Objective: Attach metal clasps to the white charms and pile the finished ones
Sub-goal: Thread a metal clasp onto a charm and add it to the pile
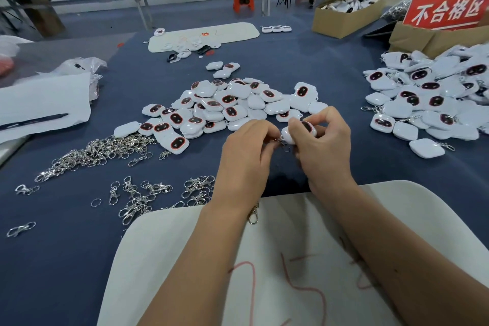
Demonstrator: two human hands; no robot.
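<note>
My right hand (321, 145) grips a white charm (289, 133) with a dark red-rimmed oval face, held above the blue table. My left hand (246, 151) pinches a small metal clasp (280, 141) right at the charm's lower edge, and its fingers hide most of the clasp. A heap of white charms without clasps (225, 107) lies just beyond my hands. Loose metal clasps (100, 152) are spread at the left. At the right sits a pile of charms with clasps on them (428, 103).
A white mat (304, 246) with red scribbles lies under my forearms, with one clasp (253, 216) on it. White paper and a pen (34, 122) are at the left. Cardboard boxes (346, 14) and a red sign (447, 9) stand at the back right.
</note>
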